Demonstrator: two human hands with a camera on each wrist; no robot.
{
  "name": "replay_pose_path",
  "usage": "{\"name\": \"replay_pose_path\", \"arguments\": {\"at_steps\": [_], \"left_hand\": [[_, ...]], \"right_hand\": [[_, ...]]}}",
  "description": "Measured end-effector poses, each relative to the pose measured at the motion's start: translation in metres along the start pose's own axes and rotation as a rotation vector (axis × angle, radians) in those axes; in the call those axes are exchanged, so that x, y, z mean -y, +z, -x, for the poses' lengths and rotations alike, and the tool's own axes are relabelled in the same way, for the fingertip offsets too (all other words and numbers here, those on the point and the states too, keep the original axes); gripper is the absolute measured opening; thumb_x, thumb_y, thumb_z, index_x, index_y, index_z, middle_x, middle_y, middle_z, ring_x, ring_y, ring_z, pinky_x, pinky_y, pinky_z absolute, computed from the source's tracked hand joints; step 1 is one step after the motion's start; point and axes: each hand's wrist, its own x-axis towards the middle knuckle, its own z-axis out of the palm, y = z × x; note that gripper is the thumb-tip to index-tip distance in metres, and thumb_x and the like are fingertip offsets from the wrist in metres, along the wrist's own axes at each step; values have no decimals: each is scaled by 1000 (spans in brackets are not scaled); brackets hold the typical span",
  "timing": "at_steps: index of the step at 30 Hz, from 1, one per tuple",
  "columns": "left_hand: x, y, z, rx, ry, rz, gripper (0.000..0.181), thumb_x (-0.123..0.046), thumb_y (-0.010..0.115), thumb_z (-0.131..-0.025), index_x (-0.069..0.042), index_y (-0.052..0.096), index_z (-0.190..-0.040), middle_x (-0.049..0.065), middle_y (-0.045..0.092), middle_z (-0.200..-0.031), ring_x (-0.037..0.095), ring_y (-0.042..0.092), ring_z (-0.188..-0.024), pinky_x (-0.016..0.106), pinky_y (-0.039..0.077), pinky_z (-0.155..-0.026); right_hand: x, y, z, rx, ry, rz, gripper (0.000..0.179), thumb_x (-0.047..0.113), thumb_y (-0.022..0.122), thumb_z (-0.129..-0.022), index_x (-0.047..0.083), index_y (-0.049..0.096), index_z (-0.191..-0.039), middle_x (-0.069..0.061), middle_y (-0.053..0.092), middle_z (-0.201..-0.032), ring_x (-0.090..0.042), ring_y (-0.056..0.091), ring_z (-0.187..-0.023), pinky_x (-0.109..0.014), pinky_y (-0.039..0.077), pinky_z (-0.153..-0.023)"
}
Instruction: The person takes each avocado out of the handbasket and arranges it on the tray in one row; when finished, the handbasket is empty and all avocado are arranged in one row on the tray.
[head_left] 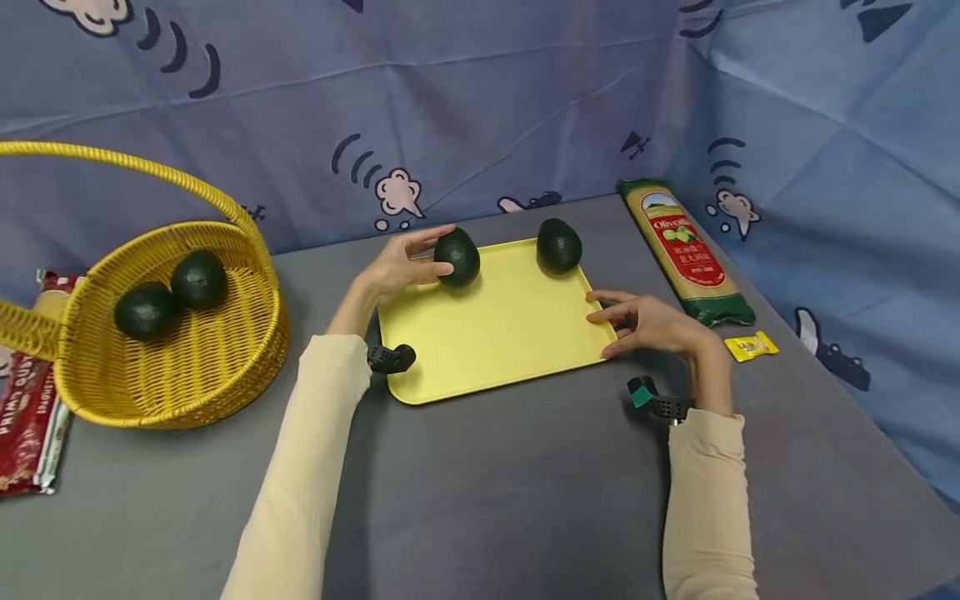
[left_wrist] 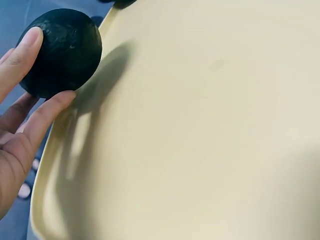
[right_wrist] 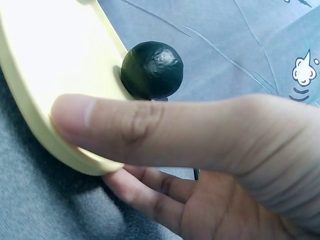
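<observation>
My left hand (head_left: 401, 265) holds a dark green avocado (head_left: 459, 257) between thumb and fingers, over the back left of a yellow tray (head_left: 495, 333). In the left wrist view the avocado (left_wrist: 65, 52) is close over the tray's rim and casts a shadow on it. A second avocado (head_left: 558, 246) sits at the tray's back right corner. My right hand (head_left: 648, 323) grips the tray's right edge near the front corner. Its thumb (right_wrist: 115, 122) lies over the rim in the right wrist view, with fingertips at the outer side.
At the left stands a yellow wicker basket (head_left: 258, 354) with a tall handle and two avocados (head_left: 172, 296) inside. A red spaghetti pack (head_left: 30, 417) lies partly behind it. Right of the tray are a pasta pack (head_left: 686, 250) and a small yellow packet (head_left: 752, 346). Patterned cloth (head_left: 465, 108) hangs behind.
</observation>
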Motion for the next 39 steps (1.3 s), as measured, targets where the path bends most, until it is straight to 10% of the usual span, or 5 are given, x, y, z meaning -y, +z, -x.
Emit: {"name": "replay_pose_path", "arguments": {"at_steps": [18,26,39], "left_hand": [[0,44,-45,21,46,-55,62,0,70,-86,-16,49,-142,7,45,-145,28,53,-123,26,51,-76],[-3,49,-43,-12,89,-134,60,-1,68,-88,-12,47,-143,7,38,-149,32,49,-127,35,48,-97],[3,47,-43,-10,88,-71,60,0,66,-89,-10,45,-144,12,40,-146,31,47,-128,39,49,-96]], "right_hand": [[2,1,1,12,-11,-47,53,11,80,-79,-3,61,-126,-16,31,-153,-37,36,-133,-51,43,-100],[2,-3,3,4,-12,-33,55,11,81,-78,-4,60,-127,-15,32,-152,-32,45,-126,-46,47,-95],[0,-2,1,4,-15,-26,55,11,81,-77,-5,61,-126,-17,33,-152,-33,46,-122,-37,50,-91]]}}
